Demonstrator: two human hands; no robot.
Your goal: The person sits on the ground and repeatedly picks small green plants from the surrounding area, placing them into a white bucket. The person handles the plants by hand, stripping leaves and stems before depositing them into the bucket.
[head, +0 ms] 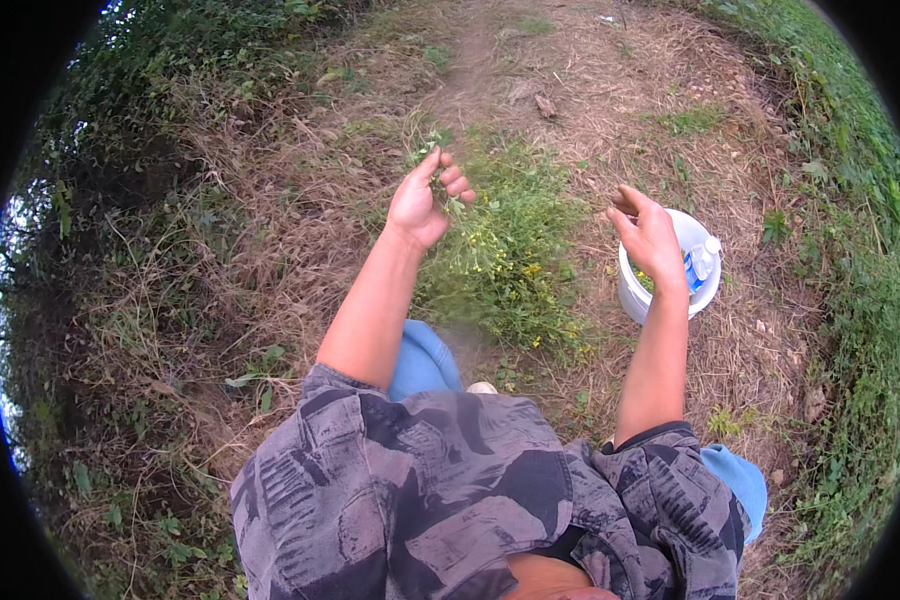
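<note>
My left hand (427,196) is closed around a bunch of green stems with small yellow flower heads (480,244), which hangs down towards a low leafy plant with yellow flowers (529,300) on the ground. To the right, my right hand (641,229) is over the left rim of a white plastic bucket (631,298), its fingers bent and apart, with nothing seen between them. Inside the bucket lies a clear plastic bottle (703,259) with a white cap and a blue label, and some green plant matter (641,277) shows beside my wrist.
Dry cut grass (600,75) covers the ground around the plant and bucket. Dense green growth (862,187) runs along the right side. Dry weeds and shrubs (232,187) stand on the left. A brown clod or piece of wood (546,106) lies ahead.
</note>
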